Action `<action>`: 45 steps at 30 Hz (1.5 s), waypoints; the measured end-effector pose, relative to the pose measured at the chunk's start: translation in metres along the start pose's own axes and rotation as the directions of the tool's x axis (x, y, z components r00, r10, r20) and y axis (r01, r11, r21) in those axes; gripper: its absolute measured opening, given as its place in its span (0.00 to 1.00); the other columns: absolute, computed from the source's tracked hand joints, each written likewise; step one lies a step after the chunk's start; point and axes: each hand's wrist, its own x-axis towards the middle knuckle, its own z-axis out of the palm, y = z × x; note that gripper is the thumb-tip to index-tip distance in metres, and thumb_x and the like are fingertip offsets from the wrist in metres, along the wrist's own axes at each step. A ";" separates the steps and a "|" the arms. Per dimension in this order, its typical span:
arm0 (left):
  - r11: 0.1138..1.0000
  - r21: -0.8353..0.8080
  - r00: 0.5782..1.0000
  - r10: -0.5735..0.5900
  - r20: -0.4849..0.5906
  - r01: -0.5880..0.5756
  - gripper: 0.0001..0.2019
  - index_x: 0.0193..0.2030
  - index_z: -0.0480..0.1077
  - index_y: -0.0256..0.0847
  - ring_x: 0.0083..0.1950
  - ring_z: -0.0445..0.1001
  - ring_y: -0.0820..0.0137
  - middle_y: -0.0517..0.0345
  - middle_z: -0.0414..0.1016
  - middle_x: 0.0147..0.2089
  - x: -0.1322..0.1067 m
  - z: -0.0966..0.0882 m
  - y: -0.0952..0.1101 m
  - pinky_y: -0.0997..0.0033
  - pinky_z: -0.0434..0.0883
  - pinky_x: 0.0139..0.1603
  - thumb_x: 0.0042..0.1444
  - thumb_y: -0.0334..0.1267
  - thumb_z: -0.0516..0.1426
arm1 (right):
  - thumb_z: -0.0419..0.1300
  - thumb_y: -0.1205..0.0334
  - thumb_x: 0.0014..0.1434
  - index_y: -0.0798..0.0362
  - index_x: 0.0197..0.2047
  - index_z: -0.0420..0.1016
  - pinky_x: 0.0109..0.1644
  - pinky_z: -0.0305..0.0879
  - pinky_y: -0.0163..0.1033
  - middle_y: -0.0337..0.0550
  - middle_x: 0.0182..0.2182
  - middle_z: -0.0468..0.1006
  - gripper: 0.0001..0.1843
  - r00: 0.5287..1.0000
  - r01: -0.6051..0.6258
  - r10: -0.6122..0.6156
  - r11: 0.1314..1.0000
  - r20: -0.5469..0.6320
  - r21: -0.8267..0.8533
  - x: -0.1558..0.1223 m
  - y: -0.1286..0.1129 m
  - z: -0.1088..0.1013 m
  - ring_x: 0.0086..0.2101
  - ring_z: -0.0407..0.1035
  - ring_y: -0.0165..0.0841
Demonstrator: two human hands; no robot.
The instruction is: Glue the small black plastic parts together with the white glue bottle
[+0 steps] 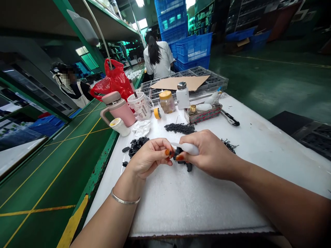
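Note:
My left hand [148,156] is closed in a pinch, with a small dark piece just showing at the fingertips; most of it is hidden by the fingers. In my right hand [212,155] is a small white squeeze bottle [190,148], gripped between thumb and fingers. Its narrow nozzle points left, close to the left fingertips. Orange-brown stains mark the thumbs. Beneath and between the hands lie black parts [189,167], partly covered. A heap of black pieces [137,146] sits beside my left hand, and thin black strips [229,146] lie beyond the right.
Small black rings [180,128] are piled on the white table [196,206]. Behind stand a pink mug [122,113], a yellow-lidded jar [167,102], a white bottle [182,96] and a patterned box [204,114]. A cutter [231,118] lies right. Green conveyor [59,162] runs left; two people work beyond.

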 end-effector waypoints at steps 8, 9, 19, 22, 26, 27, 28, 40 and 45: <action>0.992 0.118 0.993 0.061 -0.101 -0.049 0.07 0.29 0.73 0.34 0.28 0.73 0.76 0.58 0.74 0.29 -0.001 -0.001 0.003 0.79 0.73 0.29 0.47 0.32 0.66 | 0.60 0.72 0.48 0.58 0.21 0.67 0.25 0.47 0.30 0.34 0.18 0.65 0.07 0.996 0.023 -0.021 0.999 -0.084 0.028 0.001 0.004 0.008 0.21 0.55 0.22; 0.990 0.136 0.993 0.044 -0.106 -0.029 0.07 0.30 0.73 0.33 0.28 0.73 0.76 0.57 0.74 0.29 -0.001 -0.002 0.003 0.79 0.73 0.29 0.46 0.32 0.66 | 0.60 0.73 0.47 0.58 0.20 0.67 0.26 0.46 0.30 0.34 0.18 0.65 0.07 0.993 0.049 -0.051 0.999 -0.104 -0.022 0.001 0.004 0.008 0.21 0.55 0.21; 0.982 0.170 0.985 0.107 -0.133 -0.083 0.09 0.30 0.73 0.34 0.30 0.72 0.75 0.57 0.72 0.32 -0.001 -0.002 0.002 0.77 0.73 0.30 0.45 0.35 0.67 | 0.61 0.63 0.52 0.58 0.21 0.65 0.22 0.47 0.29 0.34 0.17 0.64 0.12 0.990 -0.132 0.139 0.968 -0.018 0.211 0.002 0.006 0.013 0.20 0.54 0.22; 0.986 0.146 0.985 0.103 -0.140 -0.082 0.08 0.31 0.73 0.34 0.31 0.72 0.75 0.58 0.71 0.32 0.000 -0.004 0.001 0.76 0.74 0.31 0.46 0.35 0.66 | 0.61 0.65 0.52 0.58 0.20 0.65 0.23 0.46 0.29 0.34 0.17 0.62 0.13 0.993 -0.075 0.084 0.991 -0.083 0.114 0.003 0.007 0.013 0.21 0.53 0.21; 0.996 0.053 0.988 0.072 -0.134 -0.065 0.08 0.32 0.71 0.35 0.32 0.72 0.74 0.58 0.70 0.32 0.001 -0.003 0.001 0.74 0.74 0.33 0.48 0.35 0.65 | 0.62 0.65 0.52 0.58 0.20 0.64 0.21 0.47 0.28 0.33 0.16 0.62 0.13 0.990 -0.111 0.130 0.964 -0.061 0.243 0.005 0.007 0.011 0.20 0.53 0.20; 0.998 0.026 0.990 0.061 -0.125 -0.059 0.08 0.33 0.71 0.36 0.33 0.72 0.74 0.58 0.70 0.32 0.001 -0.002 0.002 0.74 0.75 0.33 0.49 0.35 0.65 | 0.62 0.65 0.52 0.58 0.21 0.64 0.21 0.48 0.28 0.33 0.16 0.62 0.13 0.989 -0.113 0.134 0.954 -0.060 0.277 0.006 0.007 0.011 0.20 0.53 0.20; 0.999 0.000 0.992 0.052 -0.113 -0.052 0.08 0.33 0.70 0.35 0.33 0.72 0.74 0.58 0.70 0.32 0.001 -0.002 0.002 0.74 0.75 0.33 0.49 0.34 0.65 | 0.62 0.64 0.53 0.58 0.22 0.65 0.21 0.48 0.27 0.33 0.16 0.62 0.13 0.989 -0.109 0.134 0.947 -0.062 0.302 0.006 0.008 0.011 0.20 0.53 0.20; 0.992 -0.125 0.998 -0.002 -0.069 -0.006 0.09 0.34 0.71 0.34 0.30 0.72 0.75 0.58 0.71 0.31 0.000 -0.003 0.003 0.75 0.74 0.32 0.47 0.33 0.65 | 0.61 0.62 0.53 0.59 0.25 0.71 0.23 0.57 0.28 0.39 0.20 0.73 0.10 0.982 -0.173 0.188 0.917 -0.005 0.360 0.005 0.005 0.010 0.20 0.62 0.24; 0.997 -0.082 0.998 0.006 -0.070 -0.012 0.08 0.32 0.70 0.34 0.30 0.71 0.76 0.58 0.71 0.31 -0.001 -0.002 0.002 0.74 0.75 0.33 0.48 0.33 0.65 | 0.60 0.63 0.53 0.58 0.23 0.71 0.22 0.55 0.28 0.38 0.19 0.73 0.10 0.981 -0.170 0.190 0.948 -0.050 0.270 0.003 0.004 0.010 0.20 0.61 0.23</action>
